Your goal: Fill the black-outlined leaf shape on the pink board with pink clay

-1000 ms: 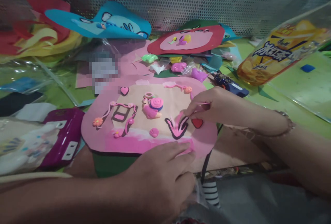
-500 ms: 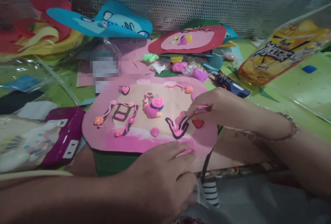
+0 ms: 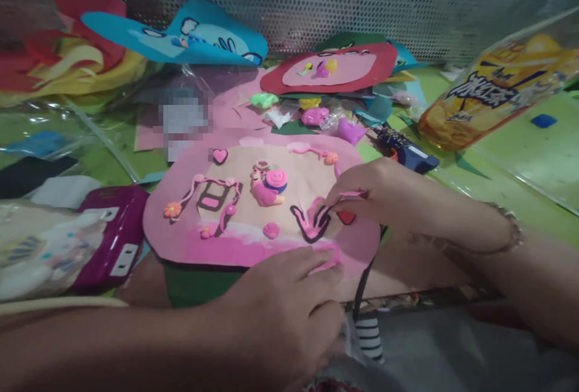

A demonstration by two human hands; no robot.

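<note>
A pink paper picture [image 3: 163,199] lies in front of me, with a modelling-clay snail [image 3: 268,186] at its middle. Clay flowers, twisted strands and a shell [image 3: 271,230] decorate it. My right hand [image 3: 375,193] pinches a thin pink clay strip [image 3: 355,193], fingertips at the tip of a black-outlined, branching pink shape [image 3: 311,220]. At the picture's lower right edge is my left hand [image 3: 289,301], its fingers on top, close together and slightly bent around the edge. Its thumb is hidden. A magenta patch shows beside its fingertips.
Behind the picture lie several clay lumps [image 3: 315,116], a red paper piece [image 3: 271,80] and a blue one [image 3: 113,24]. A yellow drink bottle [image 3: 488,96] leans at the right. On the left is a purple plastic packet [image 3: 108,241]. A perforated metal panel [image 3: 316,0] stands behind.
Almost nothing differs. My right hand and wrist have shifted very slightly, with the fingertips still at the branching shape. My left hand stays in place.
</note>
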